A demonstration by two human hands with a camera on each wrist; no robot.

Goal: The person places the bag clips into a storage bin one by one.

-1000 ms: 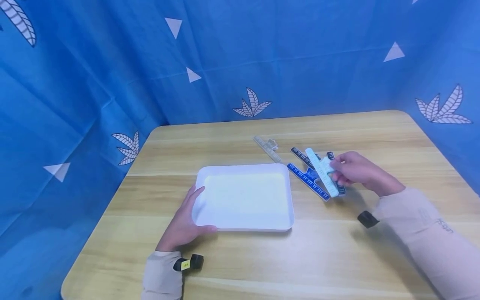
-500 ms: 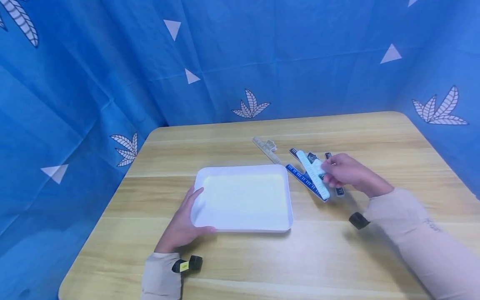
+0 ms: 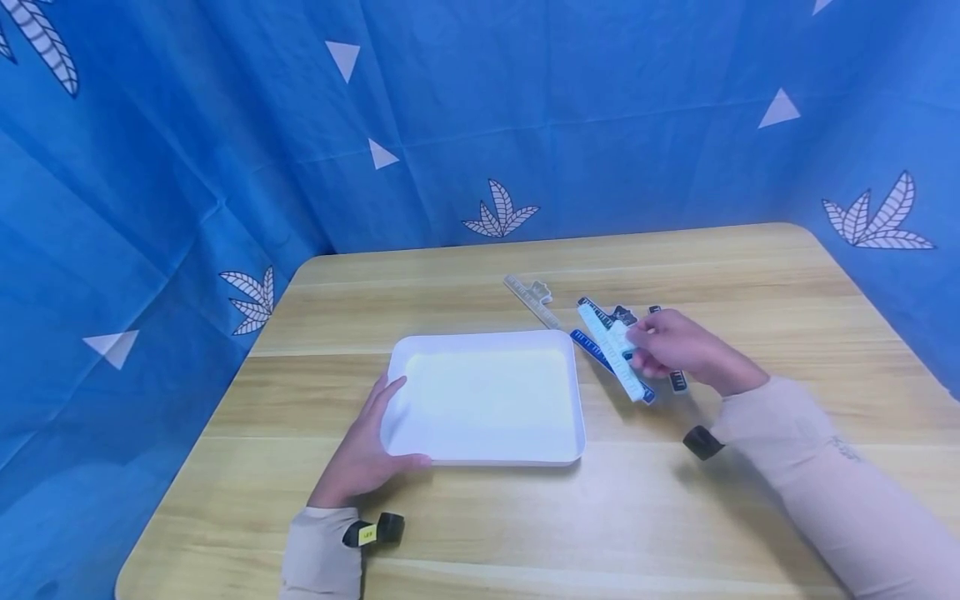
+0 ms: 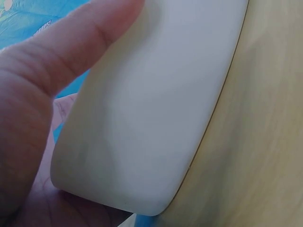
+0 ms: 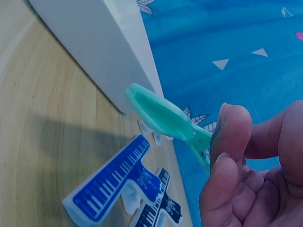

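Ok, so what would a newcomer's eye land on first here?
Probably the white tray on the wooden table, its left end gripped by the left hand. Next, the mint-green clip pinched in the right hand, held over the blue clip beside the tray. Behind the table hangs a bright blue patterned curtain.

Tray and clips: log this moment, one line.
left hand: holds white tray; right hand: pinches mint clip above blue clip; grey clip: untouched

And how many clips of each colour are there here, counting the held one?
Mint green clip: 1, in the right hand
Blue clip: 1
Grey clip: 1
Black clips: 2, one partly hidden by the right hand
Total: 5
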